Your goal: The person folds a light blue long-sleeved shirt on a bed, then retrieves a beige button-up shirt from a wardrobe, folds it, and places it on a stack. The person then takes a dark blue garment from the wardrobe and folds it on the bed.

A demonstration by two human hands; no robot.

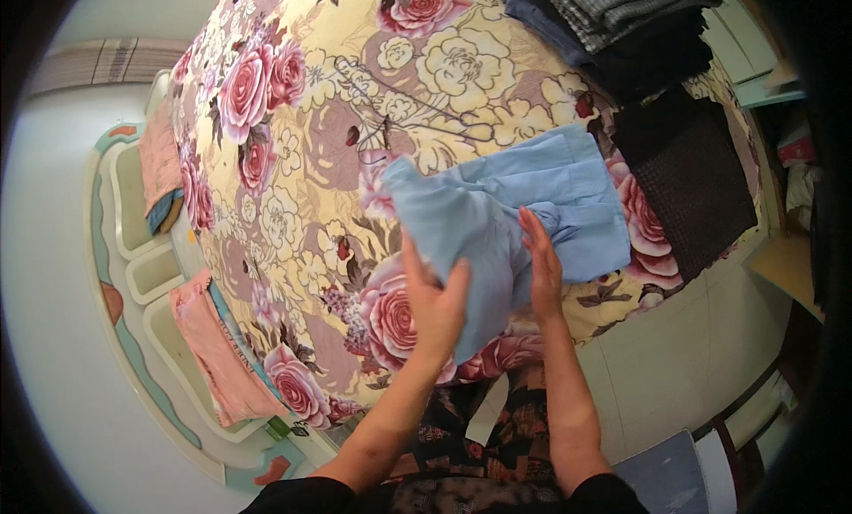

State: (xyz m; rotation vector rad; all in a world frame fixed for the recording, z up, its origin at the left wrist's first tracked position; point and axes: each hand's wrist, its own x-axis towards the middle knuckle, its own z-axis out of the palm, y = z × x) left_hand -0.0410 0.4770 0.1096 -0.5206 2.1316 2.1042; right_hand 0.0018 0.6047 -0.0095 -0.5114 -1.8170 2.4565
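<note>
A light blue cloth garment (552,181) lies partly bunched on the flowered bedspread (313,234), near the bed's front edge. My left hand (436,301) is at the garment's left side, thumb and fingers apart, with the fingertips against or just behind a raised fold; the hand is slightly blurred. My right hand (542,267) rests its edge on the middle of the garment, fingers nearly straight. Beyond the garment, a thin wire clothes hanger (426,108) lies on the bedspread.
Folded dark cloth (685,174) lies to the right, near a stack of folded grey and dark clothes (619,14). Pink pillows (219,354) lie by the headboard (133,267) on the left. At lower right, a grey-blue surface (665,471) stands above the tiled floor (685,354).
</note>
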